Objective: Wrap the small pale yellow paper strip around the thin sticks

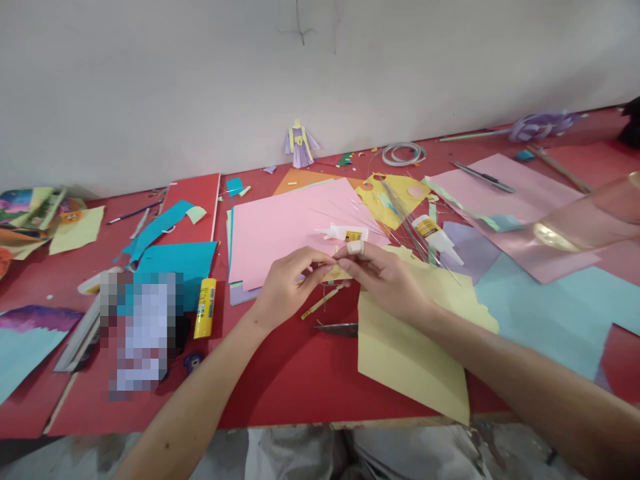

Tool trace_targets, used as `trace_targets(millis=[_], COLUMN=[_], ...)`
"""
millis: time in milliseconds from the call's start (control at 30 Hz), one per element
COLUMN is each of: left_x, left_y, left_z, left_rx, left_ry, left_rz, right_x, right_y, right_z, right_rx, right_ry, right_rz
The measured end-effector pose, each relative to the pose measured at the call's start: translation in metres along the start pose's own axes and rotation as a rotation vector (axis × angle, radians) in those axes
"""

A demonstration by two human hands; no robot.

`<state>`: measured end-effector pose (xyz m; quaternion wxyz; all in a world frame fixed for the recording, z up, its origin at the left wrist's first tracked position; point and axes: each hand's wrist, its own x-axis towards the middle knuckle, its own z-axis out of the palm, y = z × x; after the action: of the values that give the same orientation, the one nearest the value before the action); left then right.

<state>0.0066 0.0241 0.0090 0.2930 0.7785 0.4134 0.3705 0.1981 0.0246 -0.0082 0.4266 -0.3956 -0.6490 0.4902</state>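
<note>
My left hand (290, 280) and my right hand (383, 277) meet over the middle of the red table (280, 373). Both pinch a small yellow paper piece (339, 272) between their fingertips. A bandage wraps my right index finger. Just beyond the fingers lies a small white glue bottle (345, 233) on a pink sheet (295, 233). Under my right wrist lies a large pale yellow sheet (415, 347). A thin rolled yellow stick (320, 304) and a dark scissor blade (337, 328) lie on the table below my hands.
A yellow glue stick (205, 308) lies left beside teal paper (175, 263). A second glue bottle (435, 237) and thin wires (407, 220) sit right of centre. Pink (520, 193) and light blue sheets (550, 307), a clear glass (590, 220), and a paper doll (300, 143) by the wall.
</note>
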Motion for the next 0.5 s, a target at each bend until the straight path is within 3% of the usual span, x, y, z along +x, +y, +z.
trace_targets(millis=[500], left_x=[0.0005], left_y=[0.0003], left_z=[-0.0002], left_rx=[-0.014], left_ry=[0.029], left_rz=[0.004], right_x=[0.0003], right_y=[-0.0009], right_z=[0.0003], right_rx=[0.017], right_ry=[0.029], right_rz=[-0.025])
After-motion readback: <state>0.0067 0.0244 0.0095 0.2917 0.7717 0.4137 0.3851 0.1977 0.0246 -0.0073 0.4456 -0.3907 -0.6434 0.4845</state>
